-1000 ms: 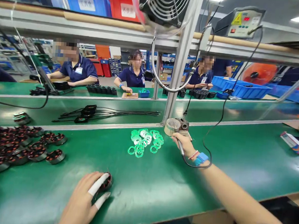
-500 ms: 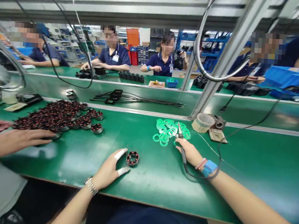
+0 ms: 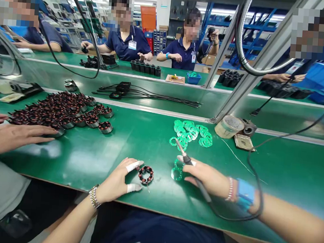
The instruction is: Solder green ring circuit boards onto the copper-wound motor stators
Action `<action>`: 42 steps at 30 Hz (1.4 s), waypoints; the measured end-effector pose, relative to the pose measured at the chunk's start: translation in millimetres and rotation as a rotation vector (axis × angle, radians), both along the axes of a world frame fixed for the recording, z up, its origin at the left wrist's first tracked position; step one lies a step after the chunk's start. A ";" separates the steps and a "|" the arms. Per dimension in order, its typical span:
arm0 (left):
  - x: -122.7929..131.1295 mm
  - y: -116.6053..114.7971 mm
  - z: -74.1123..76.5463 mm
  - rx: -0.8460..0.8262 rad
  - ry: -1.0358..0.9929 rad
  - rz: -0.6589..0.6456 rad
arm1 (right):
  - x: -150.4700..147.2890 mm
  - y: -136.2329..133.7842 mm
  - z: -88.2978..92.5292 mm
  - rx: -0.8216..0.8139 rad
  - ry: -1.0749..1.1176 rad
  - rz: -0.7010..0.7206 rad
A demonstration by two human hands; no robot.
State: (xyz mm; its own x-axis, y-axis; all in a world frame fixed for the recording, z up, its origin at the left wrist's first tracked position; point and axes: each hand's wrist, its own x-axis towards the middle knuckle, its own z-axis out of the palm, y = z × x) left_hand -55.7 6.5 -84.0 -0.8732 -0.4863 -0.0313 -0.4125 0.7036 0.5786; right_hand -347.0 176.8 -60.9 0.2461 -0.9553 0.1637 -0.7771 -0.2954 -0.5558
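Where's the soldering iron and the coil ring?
Soldering iron point(image 3: 187, 160), head view, dark collar behind its tip.
Copper coil ring point(image 3: 146, 168), head view, top of its rim.

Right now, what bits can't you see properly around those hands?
Head view:
Soldering iron: middle hidden by the right hand.
Green ring: partly hidden by the right hand's fingers.
Coil ring: underside hidden by the ring itself; wire ends too small.
Co-worker's arm: cut off by the left edge.
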 end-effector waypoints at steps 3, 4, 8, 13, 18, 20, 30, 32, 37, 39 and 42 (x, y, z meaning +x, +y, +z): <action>5.7 -7.2 -1.5 -0.134 -0.073 -0.088 | -36.8 16.1 26.0 0.026 0.000 -0.140; 4.6 -10.1 -1.8 -0.169 -0.095 -0.102 | -44.5 21.5 29.6 0.062 0.009 -0.178; -12.0 -17.4 1.5 -0.163 -0.099 -0.183 | -29.1 27.4 13.9 0.151 0.046 -0.074; -28.9 -7.9 9.9 0.085 -0.049 -0.291 | 33.3 9.6 -32.2 -0.030 0.020 -0.070; -21.0 6.9 9.9 0.160 -0.053 -0.189 | 43.7 3.0 -40.4 -0.032 -0.004 -0.103; -12.7 6.3 8.1 0.109 -0.047 -0.202 | 43.8 5.2 -37.4 -0.025 0.010 -0.072; -24.1 -8.7 5.1 -0.005 -0.035 -0.363 | 59.0 6.6 -42.4 -0.015 -0.044 0.037; -28.4 -4.0 8.0 0.057 -0.004 -0.357 | 54.7 3.9 -47.4 -0.049 -0.093 -0.017; -14.9 13.4 11.3 0.236 0.106 -0.114 | 37.8 -3.1 -49.5 -0.120 -0.116 -0.114; -6.8 21.8 7.8 0.317 0.187 0.021 | 34.7 -5.5 -45.1 -0.169 -0.103 -0.107; 0.7 34.9 -0.8 0.453 0.303 0.182 | 40.1 -6.0 -38.4 -0.176 -0.088 -0.046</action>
State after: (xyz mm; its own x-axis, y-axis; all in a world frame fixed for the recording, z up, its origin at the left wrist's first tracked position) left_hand -55.0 41.4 -84.8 -0.7789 -0.6263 -0.0327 -0.2725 0.2911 0.9171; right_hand -306.9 170.8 -99.3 0.1801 -0.9202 0.3476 -0.7427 -0.3589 -0.5653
